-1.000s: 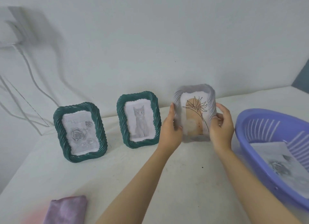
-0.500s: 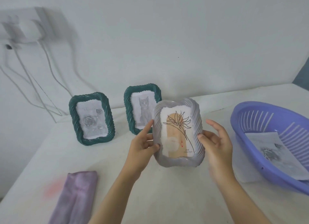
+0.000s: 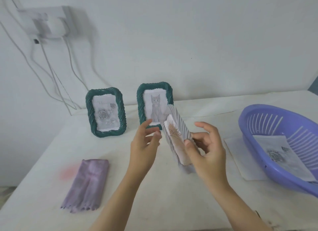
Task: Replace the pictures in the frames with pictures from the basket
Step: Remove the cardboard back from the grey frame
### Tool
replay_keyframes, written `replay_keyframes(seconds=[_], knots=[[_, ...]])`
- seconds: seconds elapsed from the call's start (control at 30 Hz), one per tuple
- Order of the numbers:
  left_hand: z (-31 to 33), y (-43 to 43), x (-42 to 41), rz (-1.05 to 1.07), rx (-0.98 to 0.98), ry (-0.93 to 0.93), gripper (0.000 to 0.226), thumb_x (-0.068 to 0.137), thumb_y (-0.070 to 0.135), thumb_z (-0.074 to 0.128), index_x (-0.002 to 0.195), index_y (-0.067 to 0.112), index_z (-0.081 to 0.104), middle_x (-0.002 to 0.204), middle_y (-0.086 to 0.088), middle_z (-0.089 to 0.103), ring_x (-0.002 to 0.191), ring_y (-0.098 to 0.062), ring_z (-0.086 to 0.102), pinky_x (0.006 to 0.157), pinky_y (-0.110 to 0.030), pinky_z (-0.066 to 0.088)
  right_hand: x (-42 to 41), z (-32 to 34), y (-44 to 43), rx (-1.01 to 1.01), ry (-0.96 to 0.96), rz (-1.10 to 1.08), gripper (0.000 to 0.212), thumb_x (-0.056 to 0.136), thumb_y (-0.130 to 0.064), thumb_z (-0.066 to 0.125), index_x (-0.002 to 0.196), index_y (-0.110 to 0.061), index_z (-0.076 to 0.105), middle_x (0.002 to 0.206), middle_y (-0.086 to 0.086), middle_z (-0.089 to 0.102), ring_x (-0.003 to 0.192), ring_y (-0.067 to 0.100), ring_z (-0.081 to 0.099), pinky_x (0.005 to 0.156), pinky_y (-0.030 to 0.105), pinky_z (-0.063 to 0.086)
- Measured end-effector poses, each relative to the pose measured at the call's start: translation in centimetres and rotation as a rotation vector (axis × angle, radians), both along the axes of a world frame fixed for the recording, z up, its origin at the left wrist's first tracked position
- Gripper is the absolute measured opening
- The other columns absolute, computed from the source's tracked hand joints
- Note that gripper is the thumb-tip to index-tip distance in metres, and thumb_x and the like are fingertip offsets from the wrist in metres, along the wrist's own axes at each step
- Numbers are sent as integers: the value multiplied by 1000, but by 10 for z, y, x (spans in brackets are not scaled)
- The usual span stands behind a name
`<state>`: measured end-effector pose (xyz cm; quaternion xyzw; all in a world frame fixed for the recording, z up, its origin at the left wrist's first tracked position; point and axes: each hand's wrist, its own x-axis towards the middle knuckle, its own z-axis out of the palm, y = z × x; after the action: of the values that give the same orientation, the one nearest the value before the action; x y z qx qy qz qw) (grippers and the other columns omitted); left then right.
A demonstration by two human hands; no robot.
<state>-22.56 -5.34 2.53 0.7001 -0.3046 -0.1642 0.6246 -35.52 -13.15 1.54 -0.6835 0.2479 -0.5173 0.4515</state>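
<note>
A grey ribbed picture frame (image 3: 175, 132) with a flower drawing is held above the table, turned nearly edge-on to me. My right hand (image 3: 209, 149) grips its right side and lower edge. My left hand (image 3: 145, 141) hovers just left of the frame with fingers spread, not touching it. Two dark green frames stand by the wall: one with a rose picture (image 3: 105, 112), one with a cat picture (image 3: 154, 105). The purple basket (image 3: 258, 113) at the right holds a rose picture (image 3: 277, 153).
A folded purple cloth (image 3: 86, 182) lies at the front left of the white table (image 3: 154, 196). A sheet of paper (image 3: 240, 158) sticks out from under the basket. Cables hang from a wall socket (image 3: 49, 22) at the upper left.
The grey frame has been brought toward me and rotated from facing me to nearly edge-on. My left hand has let go of it; my right hand keeps hold.
</note>
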Motion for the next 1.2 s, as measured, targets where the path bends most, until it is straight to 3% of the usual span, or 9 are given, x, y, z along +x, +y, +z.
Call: replay_keyframes(seconds=[0.1, 0.17, 0.33, 0.5, 0.63, 0.73, 0.83, 0.97, 1.2], knots=[[24, 4, -9, 54, -34, 0, 31, 87, 28, 59, 116, 26, 49, 87, 0, 69, 66, -13, 69, 63, -36, 58, 7, 3, 9, -162, 128, 39, 51, 77, -4, 69, 112, -34, 47, 78, -19, 66, 78, 0, 64, 72, 4, 43], [34, 7, -9, 92, 27, -41, 35, 79, 34, 68, 110, 28, 52, 79, 3, 70, 63, -14, 69, 64, -40, 58, 12, 5, 17, -217, 195, 108, 53, 79, -5, 68, 116, -35, 43, 87, -22, 65, 82, -4, 64, 70, 4, 44], [32, 19, 9, 162, 168, -62, 26, 78, 13, 64, 102, 20, 57, 75, -1, 71, 59, -16, 69, 73, -43, 57, 15, 6, 29, -219, 224, 260, 44, 85, -19, 61, 124, -31, 47, 95, -15, 69, 85, -5, 64, 75, 14, 51], [15, 36, 25, 162, 222, -3, 22, 82, 6, 56, 99, 19, 61, 75, -2, 71, 54, -12, 67, 68, -38, 59, 9, 3, 22, -120, 132, 133, 29, 85, -14, 55, 108, -31, 54, 81, -9, 67, 73, 6, 59, 60, 8, 42], [-5, 41, 37, 155, 300, -86, 27, 82, 3, 53, 98, 20, 67, 82, 0, 68, 60, -14, 64, 62, -31, 59, 7, -29, -1, -75, 482, 68, 36, 87, -17, 56, 120, -28, 48, 93, -11, 60, 80, 7, 55, 68, 17, 40], [-23, 41, 44, 115, 384, -142, 33, 80, 3, 51, 97, 25, 70, 78, 1, 68, 65, -18, 64, 73, -37, 56, 5, -52, -6, 2, 671, 102, 48, 86, -22, 60, 130, -24, 41, 99, -5, 57, 85, 13, 55, 73, 22, 40], [-37, 40, 48, 65, 454, -182, 32, 79, 6, 54, 96, 26, 72, 69, 8, 64, 64, -11, 60, 69, -24, 48, 4, -63, -3, 31, 666, 115, 50, 84, -16, 62, 131, -20, 44, 88, -7, 55, 76, 10, 55, 71, 18, 39], [-54, 40, 51, 66, 510, -215, 30, 81, 3, 56, 101, 18, 72, 75, 6, 62, 63, -8, 54, 67, -20, 38, 1, -67, 3, -16, 663, 98, 50, 84, -10, 60, 130, -19, 44, 80, -13, 51, 70, 1, 52, 62, 7, 35], [-64, 43, 48, 94, 487, -242, 28, 82, 5, 61, 108, 12, 68, 86, 2, 65, 59, -2, 50, 64, -18, 39, -3, -77, 11, -103, 697, 63, 52, 86, -14, 59, 134, -18, 42, 90, -6, 50, 86, 13, 49, 76, 19, 37]])
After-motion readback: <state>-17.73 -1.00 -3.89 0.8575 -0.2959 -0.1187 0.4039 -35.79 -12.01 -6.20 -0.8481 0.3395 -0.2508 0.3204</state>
